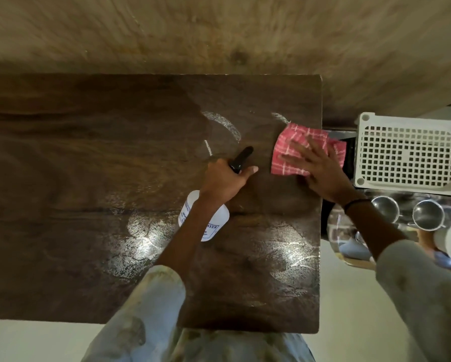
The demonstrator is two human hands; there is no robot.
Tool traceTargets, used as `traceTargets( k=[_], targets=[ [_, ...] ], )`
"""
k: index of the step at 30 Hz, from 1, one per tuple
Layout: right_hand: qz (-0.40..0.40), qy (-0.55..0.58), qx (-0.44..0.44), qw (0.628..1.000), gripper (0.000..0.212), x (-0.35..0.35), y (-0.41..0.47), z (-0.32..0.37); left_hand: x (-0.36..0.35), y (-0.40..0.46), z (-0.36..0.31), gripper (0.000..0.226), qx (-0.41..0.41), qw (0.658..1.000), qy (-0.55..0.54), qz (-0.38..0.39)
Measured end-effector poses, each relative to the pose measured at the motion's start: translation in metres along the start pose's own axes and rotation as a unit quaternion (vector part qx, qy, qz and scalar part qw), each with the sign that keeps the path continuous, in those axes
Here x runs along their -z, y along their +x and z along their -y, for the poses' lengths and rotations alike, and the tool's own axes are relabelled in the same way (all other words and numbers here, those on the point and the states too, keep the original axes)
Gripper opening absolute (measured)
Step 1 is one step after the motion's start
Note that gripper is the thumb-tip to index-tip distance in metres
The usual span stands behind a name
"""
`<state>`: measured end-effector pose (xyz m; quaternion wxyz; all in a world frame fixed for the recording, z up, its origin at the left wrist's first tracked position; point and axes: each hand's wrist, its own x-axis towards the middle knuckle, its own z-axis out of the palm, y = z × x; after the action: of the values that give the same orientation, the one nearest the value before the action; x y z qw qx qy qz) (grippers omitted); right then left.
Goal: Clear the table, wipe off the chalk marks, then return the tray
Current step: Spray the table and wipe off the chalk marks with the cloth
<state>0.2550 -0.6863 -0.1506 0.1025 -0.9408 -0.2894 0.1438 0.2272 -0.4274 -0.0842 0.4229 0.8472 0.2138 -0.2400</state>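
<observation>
The wiping step is in hand: the desk (pixel 88 152) is already bare of dishes, and the right hand (pixel 321 168) lies flat with fingers spread, pressing a red checked cloth (pixel 297 142) near the far right corner. The left hand (pixel 224 181) is wrapped around the head of a white spray bottle (pixel 208 220), nozzle pointing away. Chalk marks (pixel 224 125) remain just left of the cloth (a curved arc and a short stroke), so the next move probably calls for sweeping the cloth leftward over them. The tray cannot be identified; a white perforated basket (pixel 407 152) stands beyond the desk's right edge.
</observation>
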Motion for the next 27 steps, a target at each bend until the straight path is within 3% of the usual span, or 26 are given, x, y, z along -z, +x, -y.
traceTargets(
  k=[4,9,13,19,27],
  targets=[
    [-0.039,0.005,-0.064,0.997,0.070,0.008,0.060,0.014,-0.001,0.010,-0.008,0.039,-0.004,1.000,0.008,0.002],
    [-0.049,-0.042,0.057,0.996,0.076,-0.015,0.059,0.046,-0.004,0.024,-0.023,0.034,-0.017,1.000,-0.004,0.009],
    [-0.032,-0.061,0.117,0.991,0.083,-0.020,0.018,0.027,-0.010,0.032,-0.044,0.036,-0.027,0.999,-0.001,0.030],
    [-0.023,-0.011,0.001,1.000,0.063,-0.004,0.020,0.011,-0.026,0.049,-0.078,0.037,-0.062,0.998,0.017,0.011],
    [-0.034,0.006,-0.015,0.999,0.066,0.001,0.032,-0.001,-0.028,0.062,-0.084,0.042,-0.044,0.999,0.000,-0.015]
  ],
)
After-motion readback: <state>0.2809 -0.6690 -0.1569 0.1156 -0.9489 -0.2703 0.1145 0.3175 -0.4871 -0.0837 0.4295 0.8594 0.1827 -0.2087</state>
